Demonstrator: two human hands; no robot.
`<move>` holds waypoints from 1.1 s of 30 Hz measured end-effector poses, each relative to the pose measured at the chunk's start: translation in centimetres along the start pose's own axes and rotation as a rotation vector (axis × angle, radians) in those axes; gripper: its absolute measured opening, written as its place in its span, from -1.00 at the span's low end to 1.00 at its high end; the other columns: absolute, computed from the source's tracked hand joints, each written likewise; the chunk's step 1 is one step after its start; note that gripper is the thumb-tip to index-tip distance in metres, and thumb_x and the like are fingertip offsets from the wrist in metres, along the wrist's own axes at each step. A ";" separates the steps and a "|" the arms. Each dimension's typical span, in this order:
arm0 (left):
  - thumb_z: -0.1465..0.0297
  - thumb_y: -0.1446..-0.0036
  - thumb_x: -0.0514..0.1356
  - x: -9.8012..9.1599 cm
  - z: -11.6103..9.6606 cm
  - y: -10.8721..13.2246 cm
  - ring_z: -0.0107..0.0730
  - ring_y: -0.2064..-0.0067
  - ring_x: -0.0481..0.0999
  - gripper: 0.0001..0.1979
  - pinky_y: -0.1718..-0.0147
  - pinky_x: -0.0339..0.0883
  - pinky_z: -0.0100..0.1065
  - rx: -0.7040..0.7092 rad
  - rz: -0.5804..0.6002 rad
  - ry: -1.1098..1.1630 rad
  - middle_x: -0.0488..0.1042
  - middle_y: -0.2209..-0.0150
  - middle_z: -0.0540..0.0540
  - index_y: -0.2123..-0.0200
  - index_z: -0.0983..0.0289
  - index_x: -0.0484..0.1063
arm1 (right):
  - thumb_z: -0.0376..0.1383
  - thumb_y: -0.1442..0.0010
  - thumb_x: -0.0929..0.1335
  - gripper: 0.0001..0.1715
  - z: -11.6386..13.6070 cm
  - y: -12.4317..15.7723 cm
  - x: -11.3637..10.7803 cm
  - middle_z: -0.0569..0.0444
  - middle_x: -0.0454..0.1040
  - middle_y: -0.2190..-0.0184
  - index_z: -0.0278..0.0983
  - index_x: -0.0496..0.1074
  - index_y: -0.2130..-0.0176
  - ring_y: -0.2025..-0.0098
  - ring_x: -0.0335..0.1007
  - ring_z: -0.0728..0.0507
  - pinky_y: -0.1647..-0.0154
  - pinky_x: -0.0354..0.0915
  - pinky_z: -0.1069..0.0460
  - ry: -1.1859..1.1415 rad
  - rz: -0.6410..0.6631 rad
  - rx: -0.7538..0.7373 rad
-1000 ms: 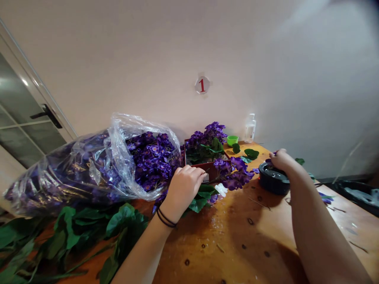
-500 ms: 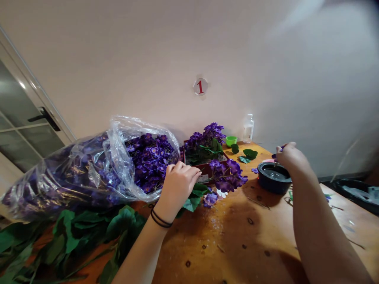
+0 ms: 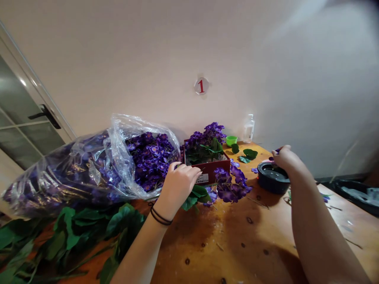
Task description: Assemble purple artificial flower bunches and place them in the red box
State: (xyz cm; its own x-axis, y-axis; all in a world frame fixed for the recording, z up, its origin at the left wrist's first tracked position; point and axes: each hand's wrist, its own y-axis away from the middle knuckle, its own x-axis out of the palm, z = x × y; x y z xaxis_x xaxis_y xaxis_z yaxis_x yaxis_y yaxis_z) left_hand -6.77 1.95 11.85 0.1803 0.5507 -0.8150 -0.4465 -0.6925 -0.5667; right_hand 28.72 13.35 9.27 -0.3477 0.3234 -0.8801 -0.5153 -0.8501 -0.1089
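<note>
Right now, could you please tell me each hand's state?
Left hand: closed, holding a purple flower spray.
Right hand: closed on something purple near the dark pot.

Flower bunch [image 3: 232, 186]: purple, lighter and darker bits. Bag [image 3: 117, 152]: see-through, shiny white streaks. Flowers in bag [image 3: 154, 154]: deep purple, small orange middles. Leaves [image 3: 70, 228]: dark green. Box [image 3: 211, 167]: dark red, white label [image 3: 202, 178]. Pot [image 3: 272, 186]: dark blue. Cup [image 3: 231, 141]: bright green. Table [image 3: 219, 260]: orange-brown, dark round spots. Wristbands [image 3: 161, 219]: black. Wall number [image 3: 201, 86]: red.

A clear bottle [image 3: 249, 130] is standing by the wall [image 3: 142, 59]. Left of the bottle, a green cup [image 3: 231, 141] is sitting; above-left, a round sign [image 3: 201, 86] is showing a red 1; far left, a door [image 3: 32, 144] is standing; far right, a black container [image 3: 355, 200] is sitting lower.
</note>
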 end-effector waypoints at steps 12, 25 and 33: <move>0.34 -0.29 0.01 -0.2 -0.3 0.1 -0.40 0.24 0.43 -0.78 0.03 0.06 -0.24 0.028 -0.026 0.002 0.55 0.33 -0.04 0.26 0.17 0.45 | -0.27 -0.19 0.22 -0.33 0.9 1.1 -0.6 -0.49 0.29 -0.06 -0.49 0.03 -0.22 -0.11 0.26 -0.45 -0.02 0.20 -0.22 -0.004 0.122 0.221; 0.35 -0.27 0.04 -0.4 -0.4 0.1 -0.36 0.22 0.39 -0.82 0.06 0.07 -0.23 0.048 -0.051 0.029 0.51 0.37 -0.03 0.29 0.18 0.44 | -0.18 -0.23 0.22 -0.35 1.0 0.6 0.1 -0.54 0.25 -0.07 -0.49 0.03 -0.19 -0.14 0.21 -0.44 0.02 0.20 -0.22 -0.099 -0.036 0.233; 0.35 -0.27 0.05 -0.1 -0.2 0.1 -0.37 0.23 0.39 -0.83 0.06 0.06 -0.21 0.053 -0.070 0.042 0.52 0.37 -0.05 0.28 0.18 0.44 | -0.13 -0.29 0.14 -0.55 1.7 2.0 -1.1 -0.25 0.35 0.06 -0.36 0.11 -0.06 0.07 0.34 -0.23 0.22 0.16 -0.03 -0.230 -0.393 -0.010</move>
State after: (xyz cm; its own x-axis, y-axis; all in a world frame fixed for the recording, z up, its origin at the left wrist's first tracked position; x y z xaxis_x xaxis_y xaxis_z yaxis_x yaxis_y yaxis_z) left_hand -6.69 1.75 11.91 0.2485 0.5762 -0.7786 -0.4774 -0.6265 -0.6161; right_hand 26.71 11.99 10.85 -0.2934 0.7052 -0.6454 -0.6355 -0.6483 -0.4195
